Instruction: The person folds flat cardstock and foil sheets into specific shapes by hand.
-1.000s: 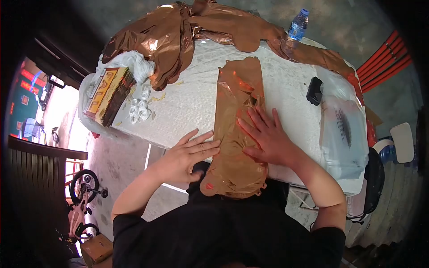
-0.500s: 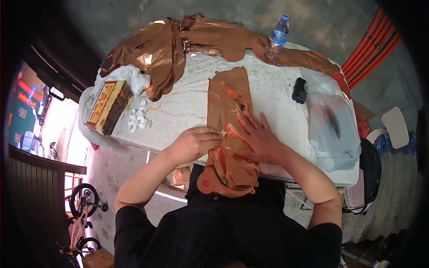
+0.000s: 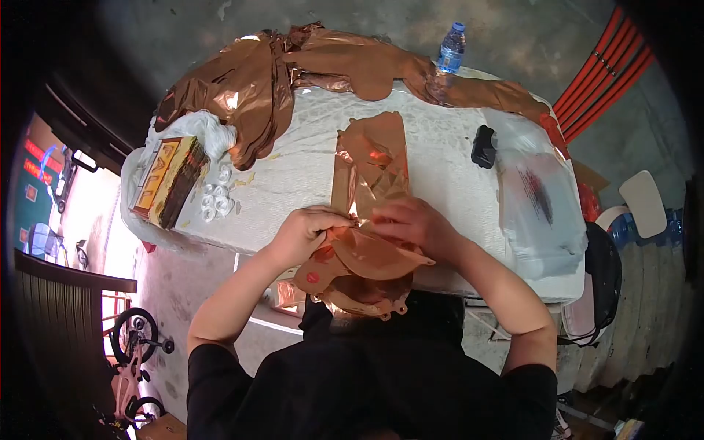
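Observation:
A flat copper-coloured foil balloon (image 3: 370, 169) lies lengthwise on the white-covered table, its near end folded and hanging over the edge above my lap. My left hand (image 3: 304, 233) pinches its left edge between thumb and fingers. On the other side my right hand (image 3: 418, 226) has its fingers curled over the foil, slightly blurred. Between and below my hands the folded part bulges up, showing a round tab with a red mark at its left. More copper foil balloons (image 3: 257, 95) lie heaped along the far edge.
Left on the table (image 3: 293, 172) are a yellow-and-red box (image 3: 167, 180) in white plastic and several small white rolls (image 3: 216, 199). To the right lie a black object (image 3: 484, 147) and a stack of clear plastic bags (image 3: 543, 213). A water bottle (image 3: 451, 50) stands at the far edge.
My right hand has gone from lying spread on the foil to curled fingers. The near part of the balloon has folded up, and its red-marked tab has shifted left and up.

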Demonstrator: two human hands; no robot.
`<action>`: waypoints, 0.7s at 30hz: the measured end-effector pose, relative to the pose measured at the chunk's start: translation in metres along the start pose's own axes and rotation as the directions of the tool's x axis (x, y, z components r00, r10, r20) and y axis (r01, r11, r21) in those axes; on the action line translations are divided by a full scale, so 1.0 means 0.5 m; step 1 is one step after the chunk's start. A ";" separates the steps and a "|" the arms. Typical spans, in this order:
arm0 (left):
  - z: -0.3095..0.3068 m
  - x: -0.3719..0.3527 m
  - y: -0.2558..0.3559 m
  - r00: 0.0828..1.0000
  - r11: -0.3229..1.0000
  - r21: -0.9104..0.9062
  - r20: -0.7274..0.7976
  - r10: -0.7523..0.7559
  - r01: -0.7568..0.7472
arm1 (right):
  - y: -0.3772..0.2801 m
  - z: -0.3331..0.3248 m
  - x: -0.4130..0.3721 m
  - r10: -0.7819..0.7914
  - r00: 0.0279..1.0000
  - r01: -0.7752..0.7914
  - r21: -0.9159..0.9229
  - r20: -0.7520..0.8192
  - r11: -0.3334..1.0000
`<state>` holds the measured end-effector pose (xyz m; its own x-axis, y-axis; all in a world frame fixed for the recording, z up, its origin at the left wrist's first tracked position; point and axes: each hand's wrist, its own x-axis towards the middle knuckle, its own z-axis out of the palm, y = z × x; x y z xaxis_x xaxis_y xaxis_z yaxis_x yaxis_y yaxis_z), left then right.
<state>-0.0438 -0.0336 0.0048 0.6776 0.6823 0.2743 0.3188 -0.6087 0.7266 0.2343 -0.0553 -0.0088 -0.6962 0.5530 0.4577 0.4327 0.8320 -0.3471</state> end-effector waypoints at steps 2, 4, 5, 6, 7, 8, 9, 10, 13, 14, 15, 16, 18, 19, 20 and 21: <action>-0.005 0.003 0.007 1.000 0.999 0.035 0.000 0.026 -0.026 | -0.010 -0.010 0.004 0.043 0.985 -0.057 0.077 0.166 0.995; -0.013 0.005 0.009 0.991 0.992 -0.028 0.047 -0.124 0.125 | -0.008 -0.007 -0.002 0.201 0.969 -0.226 0.187 0.143 0.956; -0.016 0.007 0.008 0.958 0.958 -0.083 0.102 -0.267 0.276 | -0.006 -0.004 -0.005 0.353 0.925 -0.379 0.296 0.138 0.877; -0.015 0.015 0.010 0.958 0.958 -0.085 0.101 -0.267 0.275 | 0.004 0.006 -0.006 0.354 0.925 -0.380 0.295 0.140 0.877; -0.013 0.030 0.012 0.968 0.952 -0.175 0.074 -0.240 0.250 | 0.017 0.020 -0.003 0.526 0.839 -0.530 0.418 0.136 0.738; -0.016 0.045 0.010 0.976 0.940 -0.262 0.043 -0.215 0.218 | 0.030 0.030 0.001 0.675 0.721 -0.638 0.529 0.155 0.560; -0.023 0.065 -0.021 0.942 0.912 -0.239 0.127 -0.310 0.332 | 0.021 0.008 0.027 0.571 0.821 -0.519 0.440 0.017 0.733; -0.031 0.082 -0.024 0.943 0.913 -0.240 0.123 -0.308 0.330 | 0.024 -0.005 0.038 0.568 0.823 -0.517 0.437 0.017 0.736; -0.043 0.126 -0.059 0.750 0.615 -0.428 0.392 -0.534 0.662 | 0.055 -0.004 0.054 0.766 0.605 -0.701 0.602 0.218 0.382; -0.043 0.129 -0.087 0.752 0.617 -0.430 0.390 -0.532 0.659 | 0.075 0.001 0.046 0.765 0.606 -0.701 0.601 0.216 0.385; -0.049 0.137 -0.081 0.697 0.550 -0.428 0.433 -0.571 0.717 | 0.076 -0.007 0.053 0.779 0.571 -0.728 0.597 0.258 0.336; -0.052 0.144 -0.079 0.637 0.479 -0.421 0.477 -0.606 0.771 | 0.080 -0.013 0.058 0.791 0.533 -0.754 0.592 0.300 0.284; -0.050 0.145 -0.089 0.619 0.473 -0.400 0.474 -0.626 0.785 | 0.111 0.004 0.052 0.769 0.558 -0.731 0.622 0.311 0.279; -0.050 0.144 -0.084 0.628 0.468 -0.424 0.440 -0.641 0.775 | 0.110 0.002 0.057 0.758 0.551 -0.713 0.669 0.349 0.210; -0.048 0.142 -0.081 0.636 0.463 -0.449 0.406 -0.656 0.764 | 0.109 0.000 0.060 0.743 0.545 -0.692 0.708 0.388 0.138; -0.046 0.137 -0.083 0.633 0.460 -0.448 0.410 -0.657 0.767 | 0.104 -0.003 0.066 0.744 0.542 -0.693 0.708 0.390 0.134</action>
<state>-0.0256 0.0478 0.0079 0.4913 0.6659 -0.5614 0.3693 0.4244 0.8267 0.2349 0.0065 -0.0104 -0.2791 0.9019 -0.3297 0.1350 -0.3031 -0.9434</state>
